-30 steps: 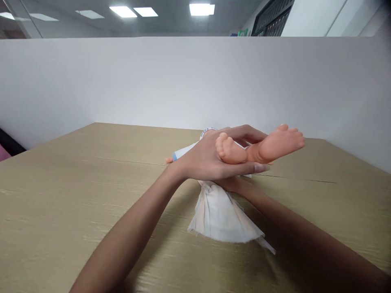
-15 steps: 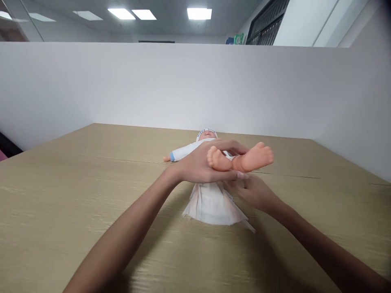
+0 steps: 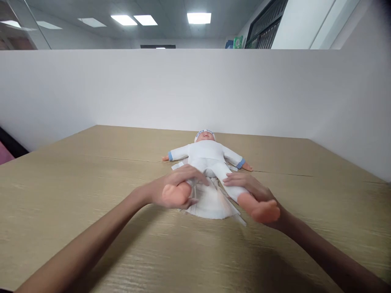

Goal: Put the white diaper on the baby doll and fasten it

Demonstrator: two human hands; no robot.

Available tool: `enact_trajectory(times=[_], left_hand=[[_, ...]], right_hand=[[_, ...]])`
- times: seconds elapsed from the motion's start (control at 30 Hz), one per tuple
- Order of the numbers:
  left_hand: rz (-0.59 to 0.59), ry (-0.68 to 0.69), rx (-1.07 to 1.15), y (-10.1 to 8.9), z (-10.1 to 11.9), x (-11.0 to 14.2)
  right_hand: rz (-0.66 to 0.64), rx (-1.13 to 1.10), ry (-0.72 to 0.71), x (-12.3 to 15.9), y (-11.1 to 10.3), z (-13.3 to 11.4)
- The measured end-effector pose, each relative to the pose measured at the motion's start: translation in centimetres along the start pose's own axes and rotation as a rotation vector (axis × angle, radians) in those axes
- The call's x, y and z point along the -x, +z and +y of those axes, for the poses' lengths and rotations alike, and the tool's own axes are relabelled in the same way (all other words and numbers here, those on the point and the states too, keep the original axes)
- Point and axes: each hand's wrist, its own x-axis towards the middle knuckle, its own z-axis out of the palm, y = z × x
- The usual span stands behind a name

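Observation:
A baby doll [image 3: 207, 151] in a white suit with blue cuffs lies on its back, its feet toward me and its arms spread. Under its hips is an unfolded white diaper [image 3: 210, 203], whose front part spreads toward me; tape tabs show beside the doll's waist. My left hand [image 3: 180, 179], slightly blurred, curls around the doll's leg on the left, and the foot partly hides the palm. On the right, my right hand [image 3: 249, 185] wraps around the other leg from its outer side, with the doll's foot over my wrist.
The doll lies on a wood-toned tabletop [image 3: 122, 244] with seams across it. A white partition [image 3: 195, 89] rises behind the table. At the far left edge is a black and pink item [image 3: 9, 150], cut off by the frame.
The doll's legs, held up together by my left hand, have come down and apart. My right hand has moved from the diaper to the leg on the right.

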Motion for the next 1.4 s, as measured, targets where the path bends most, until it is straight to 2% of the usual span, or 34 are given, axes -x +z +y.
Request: enact_trajectory(times=[0.13,0.23,0.37,0.6,0.8,0.9,1.0,1.17,1.27,1.4], left_hand=[[-0.144,0.034,-0.075,0.6,-3.0,4.0],[-0.17,0.067,-0.156,1.4,-4.5,5.5],[-0.18,0.038,-0.237,2.0,-4.9,6.1],[-0.218,0.003,-0.277,1.8,-4.3,6.1],[-0.248,-0.036,-0.198,1.5,-3.8,5.9],[-0.284,-0.102,-0.164,1.1,-3.2,5.7],[-0.271,-0.195,-0.153,1.3,-2.1,5.4],[-0.133,-0.295,-0.243,3.7,-0.2,4.7],[-0.08,-0.377,-0.357,5.7,0.4,4.0],[-0.073,-0.478,-0.54,7.5,0.7,3.1]], right_hand=[[-0.108,0.053,-0.295,2.9,0.2,2.3],[-0.14,0.094,-0.341,3.9,0.8,3.2],[-0.184,0.111,-0.359,3.9,0.9,3.1],[-0.284,0.068,-0.233,4.2,0.1,2.4],[-0.358,-0.056,-0.112,4.1,-0.5,2.8],[-0.368,-0.104,-0.041,3.6,-1.0,2.6],[-0.365,-0.129,0.007,3.0,-1.4,1.6],[-0.367,0.105,0.12,2.9,-0.6,-2.1],[-0.324,0.253,0.077,3.5,1.1,-3.8],[-0.217,0.364,0.067,3.9,3.5,-4.7]])
